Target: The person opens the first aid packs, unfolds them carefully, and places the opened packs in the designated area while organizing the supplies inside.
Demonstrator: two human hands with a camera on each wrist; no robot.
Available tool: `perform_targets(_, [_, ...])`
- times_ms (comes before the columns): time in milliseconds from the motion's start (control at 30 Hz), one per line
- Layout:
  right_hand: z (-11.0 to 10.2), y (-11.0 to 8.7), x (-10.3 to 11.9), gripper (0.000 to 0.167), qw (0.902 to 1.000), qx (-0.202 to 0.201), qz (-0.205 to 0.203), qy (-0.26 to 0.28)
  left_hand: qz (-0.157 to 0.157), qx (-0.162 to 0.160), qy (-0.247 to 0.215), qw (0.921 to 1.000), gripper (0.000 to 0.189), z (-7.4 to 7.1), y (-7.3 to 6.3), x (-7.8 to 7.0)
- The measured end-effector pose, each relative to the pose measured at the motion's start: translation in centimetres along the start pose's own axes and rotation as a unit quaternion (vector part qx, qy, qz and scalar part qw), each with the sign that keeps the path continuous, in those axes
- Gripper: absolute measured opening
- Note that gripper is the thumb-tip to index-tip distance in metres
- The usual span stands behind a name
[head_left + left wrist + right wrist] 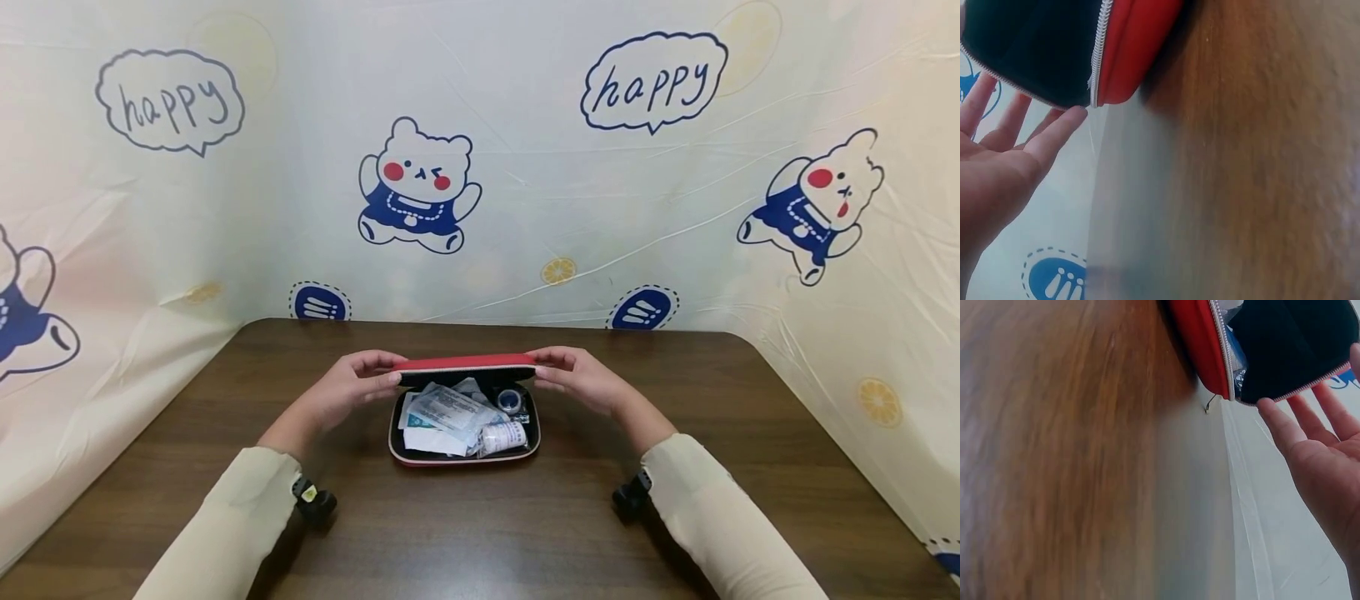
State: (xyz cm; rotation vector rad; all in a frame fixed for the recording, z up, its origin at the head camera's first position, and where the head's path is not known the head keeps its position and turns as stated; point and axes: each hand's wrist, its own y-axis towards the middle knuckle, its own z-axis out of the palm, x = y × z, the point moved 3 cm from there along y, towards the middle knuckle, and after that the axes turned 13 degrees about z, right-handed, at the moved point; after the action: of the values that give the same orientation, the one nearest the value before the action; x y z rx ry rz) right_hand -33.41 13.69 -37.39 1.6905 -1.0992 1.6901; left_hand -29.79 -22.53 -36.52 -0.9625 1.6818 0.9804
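A red zippered first-aid case point(467, 461) stands on the table with its lid point(465, 362) partly raised. Its left end is held by my left hand point(348, 387), thumb at the front corner and fingers behind. At the opposite end my right hand point(581, 379) holds the lid in much the same way. Inside lie flat clear-and-white packets point(450, 412), a wrapped white roll point(502, 437) and a small round roll point(510, 402). In both wrist views the dark lining of the lid point(1035, 50) shows, with fingertips at its zipper edge; the case's rear is hidden.
The case rests on a brown wooden table point(465, 533). Behind the table hangs a pale curtain point(517, 208) printed with bears and "happy" bubbles. A black wrist camera point(315, 504) sits at the left cuff, another camera point(632, 497) at the right cuff.
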Motion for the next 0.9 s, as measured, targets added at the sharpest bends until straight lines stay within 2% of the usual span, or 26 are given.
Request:
perform_targets(100, [0.2,0.4,0.1,0.049,0.9991,-0.008,-0.015,0.039,0.001,-0.013,-0.033,0.9994,0.055,0.0,0.5,0.2])
perform_targets(267, [0.3,1.3,0.3,0.043,0.9977,-0.028,-0.027,0.056,-0.001,-0.036,-0.035,0.9987,0.057,-0.2,1.2,0.4])
perform_targets(400, [0.3,1.9,0.4,0.042,0.9968,-0.047,-0.022,0.061,-0.009,-0.054,-0.021,0.9983,0.058,-0.4,1.7,0.6])
perform_targets(533, [0.1,2.4,0.4,0.043,0.9958,-0.068,-0.012,0.060,-0.007,-0.069,-0.029,0.9972,0.055,-0.7,2.2,0.9])
perform_targets(633, [0.0,2.7,0.4,0.045,0.9953,-0.078,0.001,0.058,-0.006,-0.075,-0.041,0.9963,0.051,-0.8,2.7,1.2])
perform_targets(900, [-0.6,3.5,0.0,0.046,0.9944,-0.093,0.028,0.041,-0.015,-0.078,-0.034,0.9963,0.044,-0.9,3.5,2.2])
